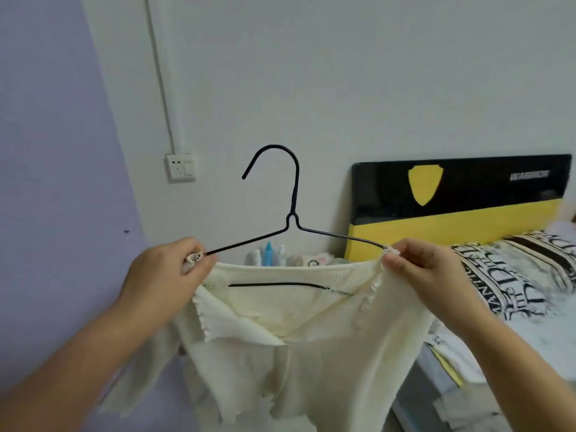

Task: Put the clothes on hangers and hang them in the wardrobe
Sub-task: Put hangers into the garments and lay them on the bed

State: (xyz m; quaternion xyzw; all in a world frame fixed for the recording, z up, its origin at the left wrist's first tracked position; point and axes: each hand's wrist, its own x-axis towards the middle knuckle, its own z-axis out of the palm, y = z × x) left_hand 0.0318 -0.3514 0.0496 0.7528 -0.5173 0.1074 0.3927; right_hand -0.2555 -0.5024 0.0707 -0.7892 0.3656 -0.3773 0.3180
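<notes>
A black wire hanger is held up in front of the wall, hook upward. A cream knit top hangs from it, its neckline spread under the hanger's arms and the lower bar showing inside the neck opening. My left hand grips the hanger's left end together with the top's shoulder. At the right end, my right hand pinches the top's shoulder edge over the hanger's tip. No wardrobe is in view.
A bed with a black-and-white patterned cover and a black and yellow headboard stands at the right. Bottles and small items sit behind the top. A wall socket is on the white wall.
</notes>
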